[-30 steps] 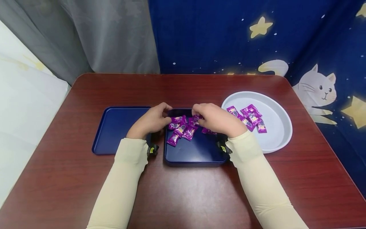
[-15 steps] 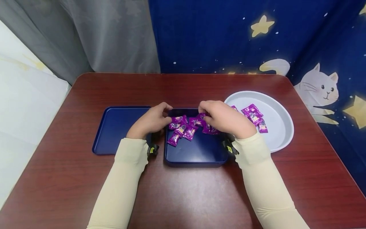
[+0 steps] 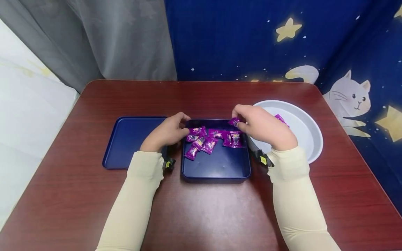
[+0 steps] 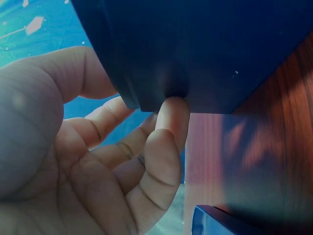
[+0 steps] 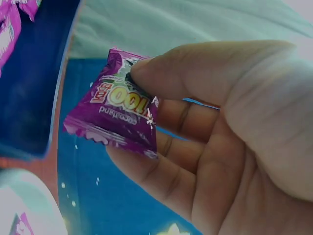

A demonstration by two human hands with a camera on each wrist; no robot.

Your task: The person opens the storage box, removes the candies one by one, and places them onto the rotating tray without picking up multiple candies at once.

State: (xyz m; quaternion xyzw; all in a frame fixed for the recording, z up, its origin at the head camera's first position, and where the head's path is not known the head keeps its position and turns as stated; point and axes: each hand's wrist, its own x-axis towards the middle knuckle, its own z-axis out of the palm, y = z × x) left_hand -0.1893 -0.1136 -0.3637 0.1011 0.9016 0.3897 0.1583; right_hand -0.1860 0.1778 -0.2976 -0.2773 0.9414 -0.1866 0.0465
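In the head view, my left hand [image 3: 166,134] grips the back left part of a dark blue box [image 3: 216,165]. The left wrist view has the thumb at the rim and a fingertip against the box's outer side [image 4: 195,63]. Thumb and fingers of my right hand [image 3: 267,127] pinch one purple wrapped candy [image 5: 115,105], held over the box's back right corner. Inside the box, several purple candies [image 3: 199,141] lie clustered at the left, with more [image 3: 235,139] in a row towards the right wall.
Right of the box stands a pale oval tray [image 3: 309,139]; a purple candy [image 3: 281,119] shows on it, the rest partly hidden by my right hand. A flat blue lid [image 3: 125,143] lies left of the box. Curtains [image 3: 226,42] hang behind the table [image 3: 201,216].
My right hand has moved right and slightly back with a candy pinched in it, uncovering candies at the box's right side. The left hand stays at the box.
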